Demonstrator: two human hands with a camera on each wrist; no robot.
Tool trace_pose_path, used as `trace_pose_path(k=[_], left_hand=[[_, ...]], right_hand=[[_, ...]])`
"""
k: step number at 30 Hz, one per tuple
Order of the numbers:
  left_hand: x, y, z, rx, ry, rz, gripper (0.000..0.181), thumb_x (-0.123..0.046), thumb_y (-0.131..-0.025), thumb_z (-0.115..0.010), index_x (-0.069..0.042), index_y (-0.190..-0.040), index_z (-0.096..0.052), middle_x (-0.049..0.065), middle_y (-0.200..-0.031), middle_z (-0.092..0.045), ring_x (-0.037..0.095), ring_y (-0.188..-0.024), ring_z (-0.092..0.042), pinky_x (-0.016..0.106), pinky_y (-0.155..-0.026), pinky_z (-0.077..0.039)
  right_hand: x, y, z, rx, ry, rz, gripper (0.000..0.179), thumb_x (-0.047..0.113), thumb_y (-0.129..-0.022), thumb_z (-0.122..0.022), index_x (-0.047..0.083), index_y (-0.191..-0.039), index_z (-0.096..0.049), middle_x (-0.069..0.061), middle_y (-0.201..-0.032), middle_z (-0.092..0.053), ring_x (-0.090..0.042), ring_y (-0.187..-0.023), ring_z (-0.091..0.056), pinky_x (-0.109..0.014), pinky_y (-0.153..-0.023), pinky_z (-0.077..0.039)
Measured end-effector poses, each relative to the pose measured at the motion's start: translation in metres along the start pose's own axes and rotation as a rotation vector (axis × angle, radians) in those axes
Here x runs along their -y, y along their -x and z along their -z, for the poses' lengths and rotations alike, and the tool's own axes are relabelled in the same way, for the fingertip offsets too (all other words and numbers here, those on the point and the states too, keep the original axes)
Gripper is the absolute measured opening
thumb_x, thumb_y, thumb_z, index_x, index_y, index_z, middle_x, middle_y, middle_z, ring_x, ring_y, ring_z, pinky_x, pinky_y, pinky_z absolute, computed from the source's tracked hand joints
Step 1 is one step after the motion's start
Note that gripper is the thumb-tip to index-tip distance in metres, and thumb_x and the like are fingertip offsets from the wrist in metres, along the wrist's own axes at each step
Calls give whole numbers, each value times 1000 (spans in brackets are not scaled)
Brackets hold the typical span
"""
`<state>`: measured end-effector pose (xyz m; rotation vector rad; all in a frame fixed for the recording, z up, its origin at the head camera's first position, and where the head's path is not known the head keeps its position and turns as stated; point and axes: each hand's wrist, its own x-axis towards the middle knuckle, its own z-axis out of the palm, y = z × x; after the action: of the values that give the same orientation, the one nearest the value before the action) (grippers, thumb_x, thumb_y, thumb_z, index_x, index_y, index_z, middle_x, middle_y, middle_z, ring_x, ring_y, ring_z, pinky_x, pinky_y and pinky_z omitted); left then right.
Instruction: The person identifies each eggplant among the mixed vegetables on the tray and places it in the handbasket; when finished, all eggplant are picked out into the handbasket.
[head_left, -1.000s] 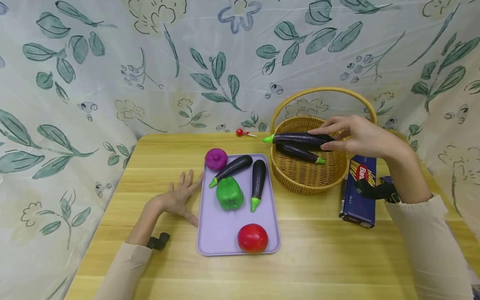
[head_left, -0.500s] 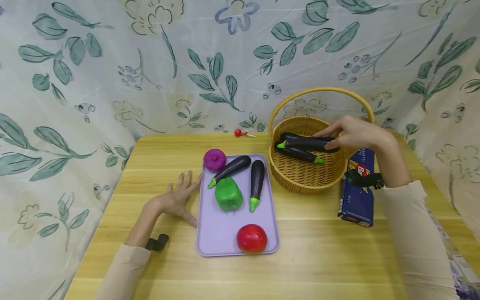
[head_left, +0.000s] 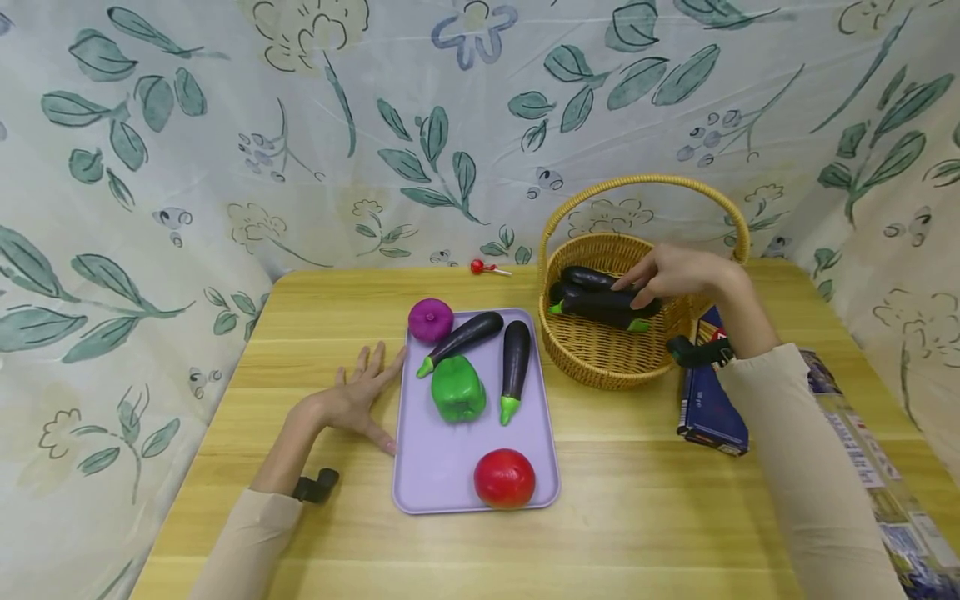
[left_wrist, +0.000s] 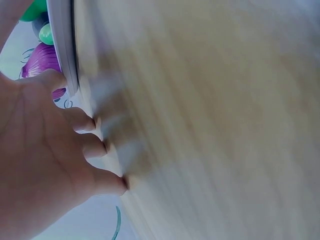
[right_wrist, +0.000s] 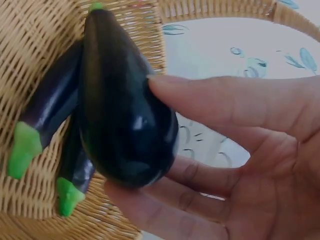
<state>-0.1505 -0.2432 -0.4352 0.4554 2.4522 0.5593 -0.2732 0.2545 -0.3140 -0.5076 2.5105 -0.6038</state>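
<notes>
In the head view my right hand (head_left: 678, 273) reaches into the wicker basket (head_left: 611, 371) and holds a dark eggplant (right_wrist: 127, 110) by its thick end. The right wrist view shows the thumb on one side of it and fingers on the other. Two more eggplants, one of them this eggplant (right_wrist: 57, 95), lie under and beside it with green stem ends showing. My left hand (head_left: 351, 404) rests on the table with fingers spread, at the left edge of the lilac tray (head_left: 435, 479). On the tray are two eggplants (head_left: 515, 362), a green bell pepper (head_left: 458, 390) and a tomato (head_left: 505, 478).
A purple onion-like vegetable (head_left: 431, 321) sits at the tray's far left corner. Behind the tray lies a red lollipop (head_left: 480, 267). A blue spaghetti box (head_left: 708, 408) is right of the basket, partly under my right forearm. The basket's handle (head_left: 645, 179) arches above it.
My right hand has lowered the eggplant into the basket and moved it slightly left and toward the front, over the others. The left hand has stayed in place.
</notes>
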Motion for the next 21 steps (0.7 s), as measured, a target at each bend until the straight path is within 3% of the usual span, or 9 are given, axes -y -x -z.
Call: trace_pose_path(k=[2, 5, 7, 9, 11, 14, 18, 21], left_hand=[[0, 0, 0, 0, -2, 1, 151, -56, -65, -94, -20, -166, 13, 29, -166, 28, 51, -154, 28, 79, -117, 15], [0, 0, 0, 1, -4, 2, 151, -56, -65, -94, -20, -166, 13, 29, -166, 28, 51, -154, 28, 79, -117, 15], [0, 0, 0, 1, -3, 2, 151, -56, -65, -94, -20, -166, 13, 29, -166, 28, 51, -154, 28, 79, -117, 15], [0, 0, 0, 1, -2, 2, 151, -56, -65, -93, -20, -166, 13, 28, -167, 28, 51, -154, 28, 79, -117, 15], [0, 1, 0, 1, -1, 1, 151, -56, -65, -93, -20, -166, 12, 28, -167, 28, 51, -154, 27, 79, -117, 14], [0, 1, 0, 2, -1, 0, 150, -56, -66, -93, -20, -166, 12, 28, -167, 28, 51, -154, 27, 79, -118, 14], [0, 1, 0, 1, -4, 0, 149, -55, -66, -93, -20, -166, 12, 28, -167, 28, 51, -154, 27, 79, -118, 13], [0, 1, 0, -1, -5, 2, 150, -55, -66, -93, -20, -166, 12, 28, -167, 28, 51, -154, 26, 79, -118, 13]], right_hand=[[-3, -5, -2, 39, -26, -3, 47, 10, -89, -77, 4, -135, -68, -32, -134, -64, -28, -83, -67, -29, -58, -44], [-6, -11, -3, 82, -42, -15, 47, 7, -89, -77, 4, -135, -68, -34, -139, -60, -43, -118, -65, -32, -67, -55], [-8, -14, -4, 111, -44, -24, 48, 7, -89, -78, 4, -136, -68, -33, -140, -60, -41, -119, -65, -33, -69, -56], [-9, -17, -4, 148, -61, -36, 48, 6, -90, -77, 3, -137, -67, -32, -140, -60, -27, -93, -68, -30, -65, -54], [-10, -19, -5, 182, -83, -51, 48, 4, -91, -76, 1, -137, -66, -30, -137, -61, -13, -69, -56, -27, -58, -47], [-12, -22, -6, 211, -106, -77, 49, 1, -92, -74, -1, -139, -63, -29, -134, -60, -10, -56, -39, -26, -55, -39], [-16, -26, -6, 211, -112, -110, 49, 2, -91, -75, 1, -139, -64, -31, -136, -58, -11, -59, -44, -27, -56, -41], [-20, -29, -6, 211, -124, -140, 50, 2, -90, -77, 3, -138, -65, -34, -143, -54, -13, -71, -55, -28, -58, -43]])
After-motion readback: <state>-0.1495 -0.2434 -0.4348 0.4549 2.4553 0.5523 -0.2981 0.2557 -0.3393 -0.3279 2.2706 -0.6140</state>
